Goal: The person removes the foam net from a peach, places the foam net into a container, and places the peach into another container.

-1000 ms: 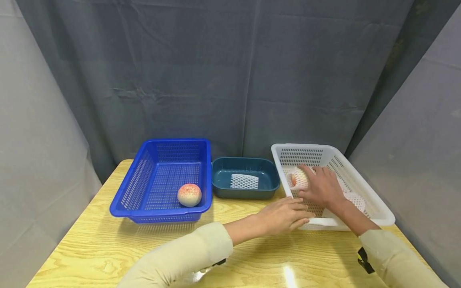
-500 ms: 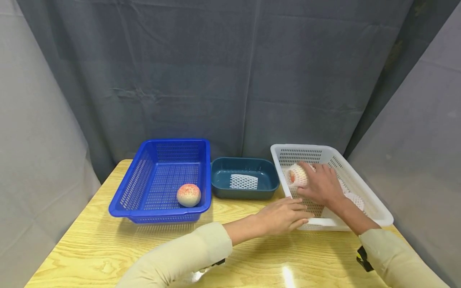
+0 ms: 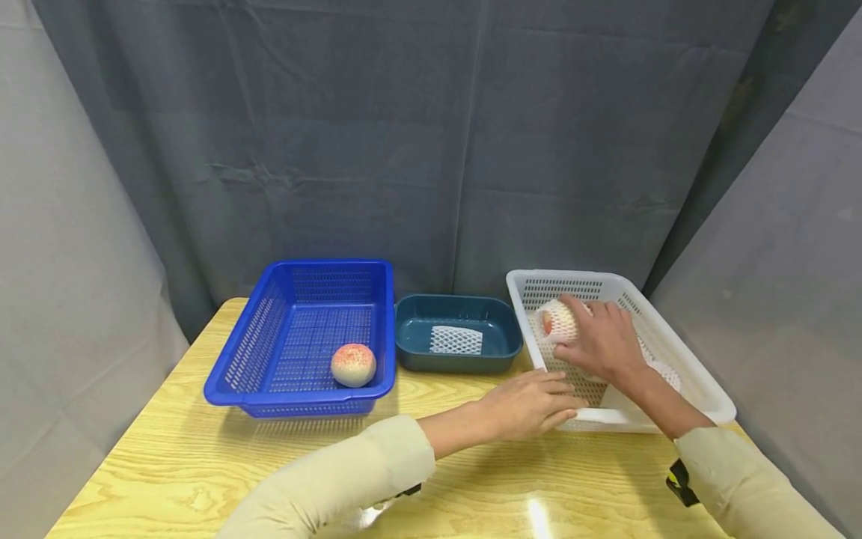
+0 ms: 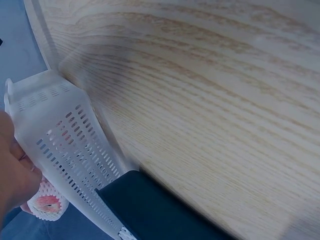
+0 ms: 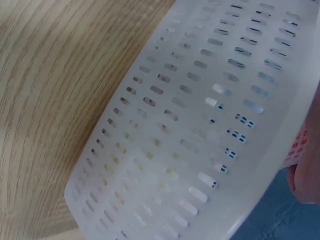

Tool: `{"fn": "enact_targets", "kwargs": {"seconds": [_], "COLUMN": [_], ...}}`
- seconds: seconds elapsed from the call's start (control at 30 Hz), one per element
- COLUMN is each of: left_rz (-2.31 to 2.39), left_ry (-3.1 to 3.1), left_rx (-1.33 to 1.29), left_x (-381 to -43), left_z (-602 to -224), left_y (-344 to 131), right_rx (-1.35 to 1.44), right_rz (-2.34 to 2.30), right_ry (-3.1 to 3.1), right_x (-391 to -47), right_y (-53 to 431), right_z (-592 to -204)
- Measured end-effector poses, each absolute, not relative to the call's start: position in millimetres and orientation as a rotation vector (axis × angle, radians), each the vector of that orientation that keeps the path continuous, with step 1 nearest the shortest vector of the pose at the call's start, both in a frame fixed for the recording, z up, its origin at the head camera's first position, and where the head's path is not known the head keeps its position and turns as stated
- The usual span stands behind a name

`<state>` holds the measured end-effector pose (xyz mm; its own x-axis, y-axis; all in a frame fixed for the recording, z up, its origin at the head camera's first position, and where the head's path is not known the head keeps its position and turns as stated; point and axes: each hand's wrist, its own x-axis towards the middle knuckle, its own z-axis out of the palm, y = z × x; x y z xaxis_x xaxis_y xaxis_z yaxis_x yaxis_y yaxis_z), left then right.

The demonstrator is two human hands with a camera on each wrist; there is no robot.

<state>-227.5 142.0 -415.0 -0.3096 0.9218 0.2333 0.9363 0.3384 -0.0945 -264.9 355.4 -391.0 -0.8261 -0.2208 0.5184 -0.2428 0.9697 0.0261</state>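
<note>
A peach in a white foam net (image 3: pixel 556 323) is held by my right hand (image 3: pixel 601 343), raised over the left part of the white basket (image 3: pixel 694 367). The peach's red end pokes out of the net (image 4: pixel 47 204) in the left wrist view. My left hand (image 3: pixel 532 404) rests on the basket's near left corner, its fingers lying over the rim. More white foam netting (image 3: pixel 667 373) lies in the basket behind my right forearm; what it wraps is mostly hidden. In the right wrist view, the basket wall (image 5: pixel 165 115) covers most of what is inside.
A dark green tray (image 3: pixel 498 362) with a flat white foam net (image 3: pixel 456 340) in it stands in the middle. To its left, a blue basket (image 3: pixel 232 398) holds a bare peach (image 3: pixel 353 365). A grey curtain (image 3: pixel 431 150) hangs behind the wooden table (image 3: pixel 471 494).
My right hand has lifted slightly with the netted peach, which has tilted a little. My left hand has stayed on the basket rim.
</note>
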Motion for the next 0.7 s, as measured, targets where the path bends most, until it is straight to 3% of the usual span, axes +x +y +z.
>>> {"fn": "enact_targets", "kwargs": {"seconds": [0.7], "left_rz": [-0.073], "left_ry": [-2.34], "left_rx": [-1.686], "left_x": [-226.9], "left_z": [-413.4], "left_y": [142.8], "right_rx": [0.368], "right_rz": [0.078], "right_ry": [-2.513], "right_x": [-253.5], "right_y": [341.6], "right_z": [-376.3]}}
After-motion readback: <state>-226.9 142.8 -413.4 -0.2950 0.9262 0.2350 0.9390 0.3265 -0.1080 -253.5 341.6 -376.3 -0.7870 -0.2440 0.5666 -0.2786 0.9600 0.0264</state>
